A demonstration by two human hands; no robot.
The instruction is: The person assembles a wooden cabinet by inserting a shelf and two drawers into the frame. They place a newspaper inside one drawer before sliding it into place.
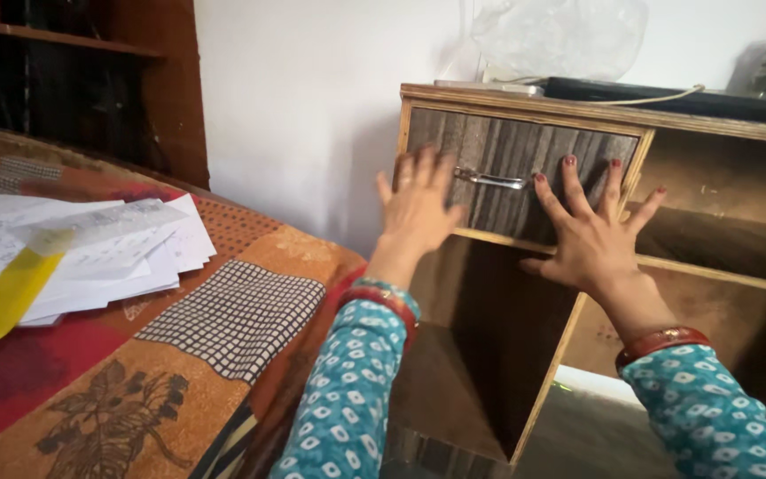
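Nearest the lens: two patterned teal sleeves with red bangles, reaching up toward the drawer (pixel 516 173). Left hand (pixel 418 208) flat on the drawer front, left of the metal handle (pixel 489 180); right hand (pixel 591 235) flat on the lower right part of the front, right of the handle. Both grips spread wide, fingers fanned, pinching nothing, palms pressed to the wood grain.

Drawer sits in the top left bay of the cabinet (pixel 720 124), front nearly flush with the frame.

Likely trouble, judged from the pose:
- Right fingertips close to the drawer's right edge and the frame post; a pinch there if the front slides in while they overhang.
- Left fingers near the drawer's left edge, same risk on that side.
- Uneven pressing, right hand lower than left, could skew the drawer and jam it.
- Cable (pixel 658 96) and clear plastic bag (pixel 560 35) on the cabinet top above the drawer; a hard shove could shake them loose.

Edges and room:
- Below the drawer, an open dark bay, free for wrists to drop.
- Right of the drawer, open shelves, room to slide the right hand away.
- Left of the drawer, bare wall, then the bed (pixel 223 355) close by the left elbow, with papers (pixel 108 253) on it well left of the drawer; little sideways room for that arm.
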